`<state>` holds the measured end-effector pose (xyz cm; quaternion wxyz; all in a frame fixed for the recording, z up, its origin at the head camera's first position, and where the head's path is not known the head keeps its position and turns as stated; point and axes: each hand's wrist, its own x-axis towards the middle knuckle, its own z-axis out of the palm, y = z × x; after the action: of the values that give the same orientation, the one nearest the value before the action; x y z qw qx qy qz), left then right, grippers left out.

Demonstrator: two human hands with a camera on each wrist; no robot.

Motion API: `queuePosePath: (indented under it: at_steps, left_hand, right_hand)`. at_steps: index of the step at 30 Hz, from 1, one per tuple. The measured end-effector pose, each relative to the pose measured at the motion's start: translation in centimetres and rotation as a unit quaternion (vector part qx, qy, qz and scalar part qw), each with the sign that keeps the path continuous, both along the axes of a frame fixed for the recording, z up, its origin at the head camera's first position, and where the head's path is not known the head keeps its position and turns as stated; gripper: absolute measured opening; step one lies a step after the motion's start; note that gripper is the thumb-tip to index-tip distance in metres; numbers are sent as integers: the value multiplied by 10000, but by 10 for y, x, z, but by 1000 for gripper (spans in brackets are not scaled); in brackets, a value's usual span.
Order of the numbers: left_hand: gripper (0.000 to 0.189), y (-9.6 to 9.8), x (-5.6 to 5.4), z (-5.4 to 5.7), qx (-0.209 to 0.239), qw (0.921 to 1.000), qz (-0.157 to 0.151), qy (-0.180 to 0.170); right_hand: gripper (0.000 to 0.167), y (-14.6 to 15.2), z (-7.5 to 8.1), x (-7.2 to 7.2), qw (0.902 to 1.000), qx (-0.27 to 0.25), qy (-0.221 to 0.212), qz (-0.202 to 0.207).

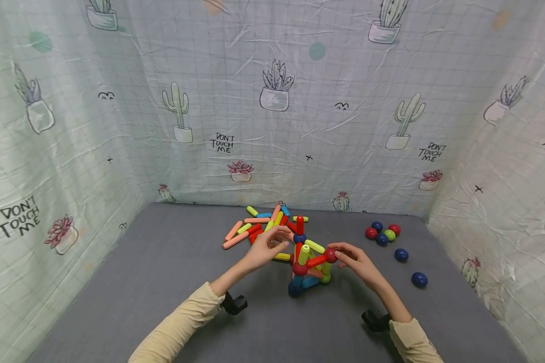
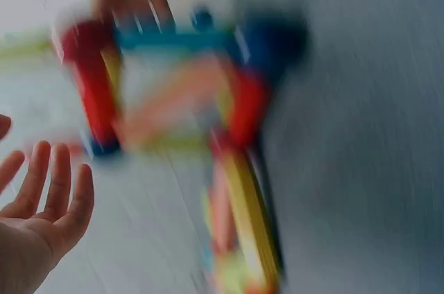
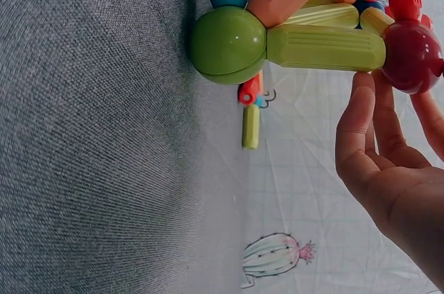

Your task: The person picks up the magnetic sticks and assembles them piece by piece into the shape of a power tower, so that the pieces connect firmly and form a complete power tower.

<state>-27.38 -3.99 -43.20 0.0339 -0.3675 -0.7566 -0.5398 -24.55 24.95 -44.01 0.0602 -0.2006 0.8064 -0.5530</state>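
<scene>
A frame of magnetic sticks and balls [image 1: 300, 268] stands on the table between the two hands, with a blue ball [image 1: 295, 289] and a green ball [image 3: 229, 44] at its base. My right hand [image 1: 356, 259] holds the dark red ball [image 3: 413, 56] at its right corner, fingertips close to the yellow-green stick [image 3: 326, 48] below that ball. My left hand [image 1: 269, 246] hovers at the frame's left side, near the upright red stick [image 1: 300, 225] on top. In the left wrist view its fingers [image 2: 57, 183] are spread with nothing between them; the frame is blurred there.
Loose sticks [image 1: 236, 241] in several colours lie in a pile behind and left of the frame. Several balls [image 1: 381, 239] cluster at the back right, with two blue balls [image 1: 419, 280] nearer. A printed curtain [image 1: 277, 136] rises behind the grey table [image 1: 163, 282].
</scene>
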Motion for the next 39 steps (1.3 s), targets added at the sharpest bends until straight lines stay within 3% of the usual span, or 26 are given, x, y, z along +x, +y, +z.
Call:
queuePosePath:
  at_steps: [2, 5, 6, 9, 13, 15, 16, 17, 18, 19, 20, 22, 23, 25, 27, 28, 30, 32, 34, 37, 39]
  left_hand:
    - [22, -15, -17, -12, -500, 9967, 489, 419]
    - [21, -36, -38, -29, -1607, 9763, 984, 1070]
    - [23, -42, -43, -34, -2077, 9639, 1089, 1262]
    - [29, -53, -51, -45, -3336, 9159, 1222, 1867]
    - [25, -55, -53, -50, -4347, 8456, 1311, 2808]
    - [20, -54, -52, -50, -4599, 8174, 1350, 3195]
    - [17, -53, -51, -49, -4680, 8076, 1366, 3319]
    - [16, -53, -50, -49, -4705, 8044, 1355, 3364]
    - [13, -53, -50, -48, -4689, 8080, 1345, 3304]
    - [11, -53, -49, -47, -4628, 8181, 1331, 3144]
    - [10, -54, -49, -45, -4478, 8349, 1319, 2914]
    - [8, -54, -47, -39, -3912, 8837, 1290, 2221]
    - [9, -53, -46, -36, -3482, 9099, 1281, 1855]
    - [14, -48, -42, -25, -2553, 9518, 1258, 1141]
    - [19, -39, -35, -8, -1661, 9794, 1036, 496]
    - [23, -33, -28, 5, -1236, 9889, 803, 162]
    - [28, -19, -15, 30, -641, 9968, 324, -352]
    - [28, -3, -5, 50, -360, 9969, -258, -644]
    - [27, 15, 0, 67, -291, 9940, -770, -718]
    - [26, 43, -2, 76, -575, 9901, -1150, -565]
    - [27, 60, -4, 80, -754, 9862, -1307, -684]
  right_hand:
    - [38, 0, 0, 0, 10000, 4, 7, -2]
    - [38, 0, 0, 0, 10000, 4, 1, 17]
    - [38, 0, 1, 0, 10000, 0, -3, 21]
    - [38, 0, 1, 0, 10000, -4, 2, 39]
    - [38, 1, 2, 0, 10000, 46, 7, 34]
    - [38, 1, 3, 0, 10000, 84, 4, 26]
    - [38, 1, 3, 0, 10000, 93, 1, 23]
    - [38, 1, 3, 0, 9999, 103, 1, 28]
    - [38, 1, 3, 0, 9999, 110, -3, 32]
    - [38, 1, 3, 0, 9999, 116, 1, 42]
    - [38, 1, 3, 0, 9999, 117, 1, 55]
    - [38, 1, 3, 0, 9999, 128, -3, 75]
    - [39, 1, 3, 0, 9999, 124, -3, 81]
    - [39, 1, 2, 1, 9999, 111, -8, 86]
    - [40, 1, 2, 1, 9999, 72, -37, 88]
    - [40, 1, 2, 1, 9999, 43, -58, 92]
    - [41, 1, 2, 1, 9999, 5, -132, 66]
    - [42, 1, 1, 1, 9998, -36, -198, 82]
    - [43, 2, 0, 1, 9996, -53, -265, 98]
    - [44, 3, -1, 1, 9993, -78, -329, 130]
    - [45, 3, -1, 2, 9992, -93, -365, 105]
